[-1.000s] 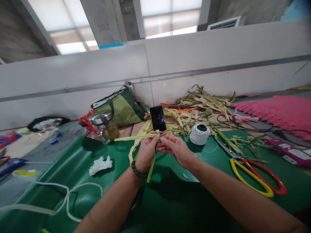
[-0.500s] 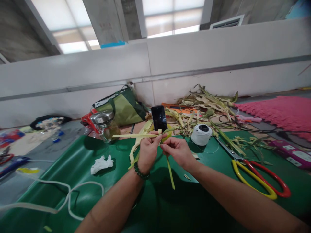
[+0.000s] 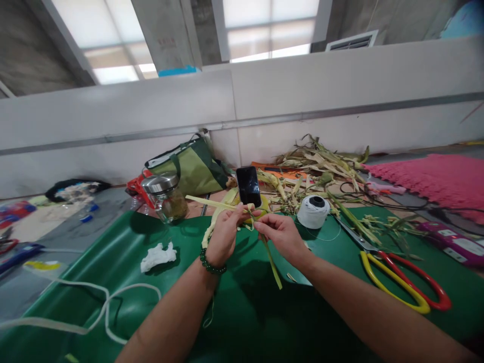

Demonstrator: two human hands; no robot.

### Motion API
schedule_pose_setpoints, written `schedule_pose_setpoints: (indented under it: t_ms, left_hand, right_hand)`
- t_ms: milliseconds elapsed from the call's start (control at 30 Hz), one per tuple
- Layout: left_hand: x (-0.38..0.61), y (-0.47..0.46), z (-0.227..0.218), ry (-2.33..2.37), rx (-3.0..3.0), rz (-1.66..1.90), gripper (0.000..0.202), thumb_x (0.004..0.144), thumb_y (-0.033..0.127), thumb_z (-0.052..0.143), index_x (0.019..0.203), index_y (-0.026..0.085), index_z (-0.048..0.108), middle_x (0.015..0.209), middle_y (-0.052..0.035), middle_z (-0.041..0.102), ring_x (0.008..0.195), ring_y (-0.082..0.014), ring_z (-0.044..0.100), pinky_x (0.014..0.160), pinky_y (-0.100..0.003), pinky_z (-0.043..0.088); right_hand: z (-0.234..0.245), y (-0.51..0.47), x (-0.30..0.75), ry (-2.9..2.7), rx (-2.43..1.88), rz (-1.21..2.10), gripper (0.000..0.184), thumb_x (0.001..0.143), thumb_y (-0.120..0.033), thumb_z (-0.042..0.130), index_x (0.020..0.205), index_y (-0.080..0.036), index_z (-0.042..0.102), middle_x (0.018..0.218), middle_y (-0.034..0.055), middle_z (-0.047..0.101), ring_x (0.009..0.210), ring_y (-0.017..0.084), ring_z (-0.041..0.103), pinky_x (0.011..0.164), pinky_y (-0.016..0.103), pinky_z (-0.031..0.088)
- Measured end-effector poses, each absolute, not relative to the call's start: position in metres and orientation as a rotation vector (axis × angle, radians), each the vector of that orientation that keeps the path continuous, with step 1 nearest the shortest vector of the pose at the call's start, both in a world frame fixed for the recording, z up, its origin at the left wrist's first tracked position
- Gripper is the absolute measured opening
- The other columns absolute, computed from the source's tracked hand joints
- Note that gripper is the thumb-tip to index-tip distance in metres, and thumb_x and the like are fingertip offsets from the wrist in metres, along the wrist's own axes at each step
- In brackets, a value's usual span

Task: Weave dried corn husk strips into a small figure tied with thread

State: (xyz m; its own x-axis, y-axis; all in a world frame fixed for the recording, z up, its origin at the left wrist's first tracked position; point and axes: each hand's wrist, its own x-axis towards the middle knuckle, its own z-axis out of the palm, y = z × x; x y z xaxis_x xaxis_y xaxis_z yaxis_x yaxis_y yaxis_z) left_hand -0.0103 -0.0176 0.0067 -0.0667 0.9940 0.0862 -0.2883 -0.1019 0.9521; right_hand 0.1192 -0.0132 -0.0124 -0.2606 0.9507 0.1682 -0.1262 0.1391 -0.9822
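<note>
My left hand (image 3: 226,230), with a dark green bead bracelet (image 3: 212,263) at its wrist, pinches a pale green husk strip (image 3: 206,202) whose free end points left. Close beside it, my right hand (image 3: 280,233) is closed on a second husk strip (image 3: 273,264) that hangs down below its fingers. The strips cross between the fingertips, where the exact join is too small to make out. A pale braided husk length (image 3: 208,233) runs down behind my left hand and is partly hidden by it. Just beyond both hands a black phone (image 3: 248,185) stands upright.
A white thread spool (image 3: 313,212) and large red-and-yellow scissors (image 3: 401,280) lie on the right of the green mat (image 3: 124,257). Behind are a husk pile (image 3: 321,161), a glass jar (image 3: 168,199) and a green bag (image 3: 192,169). Crumpled tissue (image 3: 159,257) and white cord (image 3: 108,302) lie left.
My left hand has shifted slightly left and turned, and its strip now slants up to the left. The hanging strip's lower end has swung right. My right hand has barely moved.
</note>
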Motion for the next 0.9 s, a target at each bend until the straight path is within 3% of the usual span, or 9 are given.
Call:
schedule_pose_setpoints:
  t_ms: [233, 400, 533, 633, 733, 800, 900]
  left_hand:
    - [-0.007, -0.015, -0.004, 1.073, 1.146, 1.557, 0.025, 0.057, 0.035, 0.080, 0.068, 0.014, 0.071, 0.068, -0.0054, 0.072, 0.073, -0.0205, 0.067, 0.079, -0.033, 0.049]
    - [-0.009, -0.012, -0.006, 1.098, 1.137, 1.575, 0.021, 0.057, 0.030, 0.079, 0.067, 0.015, 0.070, 0.064, -0.0031, 0.071, 0.068, -0.0175, 0.065, 0.076, -0.030, 0.049]
    - [-0.019, -0.010, -0.002, 1.070, 1.115, 1.366, 0.026, 0.053, 0.030, 0.082, 0.068, 0.013, 0.070, 0.061, -0.0024, 0.069, 0.062, -0.0140, 0.062, 0.065, -0.026, 0.049]
    - [-0.023, -0.011, 0.000, 1.029, 1.147, 1.177, 0.032, 0.056, 0.037, 0.082, 0.071, 0.011, 0.071, 0.056, -0.0020, 0.066, 0.056, -0.0121, 0.060, 0.061, -0.024, 0.048]
    - [-0.023, -0.014, 0.001, 1.000, 1.210, 1.016, 0.035, 0.059, 0.042, 0.080, 0.070, 0.011, 0.071, 0.054, -0.0021, 0.065, 0.052, -0.0113, 0.059, 0.057, -0.024, 0.049]
    - [-0.023, -0.016, 0.003, 1.006, 1.239, 0.960, 0.036, 0.058, 0.044, 0.081, 0.068, 0.011, 0.070, 0.054, -0.0026, 0.065, 0.049, -0.0109, 0.058, 0.054, -0.023, 0.049]
    - [-0.022, -0.018, 0.005, 1.049, 1.263, 0.946, 0.036, 0.056, 0.044, 0.082, 0.065, 0.011, 0.069, 0.052, -0.0026, 0.065, 0.046, -0.0107, 0.058, 0.052, -0.022, 0.049]
  right_hand:
    - [-0.019, -0.015, 0.119, -1.534, -0.862, 1.242, 0.024, 0.071, -0.034, 0.061, 0.055, -0.018, 0.053, 0.048, -0.0024, 0.052, 0.043, 0.009, 0.042, 0.044, 0.022, 0.034]
    - [-0.025, -0.022, 0.115, -1.695, -0.884, 0.932, 0.022, 0.078, -0.028, 0.055, 0.058, -0.018, 0.054, 0.051, -0.0018, 0.053, 0.050, 0.012, 0.049, 0.050, 0.023, 0.037]
    - [-0.022, -0.019, 0.124, -1.896, -0.890, 0.677, 0.027, 0.085, -0.030, 0.052, 0.062, -0.018, 0.060, 0.056, -0.0007, 0.057, 0.054, 0.012, 0.052, 0.053, 0.023, 0.038]
    - [-0.015, -0.006, 0.140, -1.862, -0.877, 0.511, 0.027, 0.086, -0.039, 0.055, 0.074, -0.018, 0.068, 0.066, 0.0025, 0.064, 0.062, 0.014, 0.057, 0.059, 0.024, 0.043]
    - [-0.009, 0.011, 0.155, -1.884, -0.779, 0.561, 0.033, 0.079, -0.044, 0.064, 0.100, -0.020, 0.068, 0.093, 0.0068, 0.068, 0.085, 0.019, 0.062, 0.072, 0.028, 0.047]
    - [-0.008, 0.018, 0.160, -2.031, -0.702, 0.754, 0.035, 0.080, -0.047, 0.061, 0.098, -0.018, 0.068, 0.085, 0.0052, 0.068, 0.076, 0.016, 0.061, 0.065, 0.026, 0.047]
    - [-0.009, 0.023, 0.164, -2.164, -0.671, 0.837, 0.037, 0.087, -0.045, 0.051, 0.075, -0.015, 0.068, 0.062, 0.0004, 0.058, 0.057, 0.010, 0.051, 0.054, 0.021, 0.038]
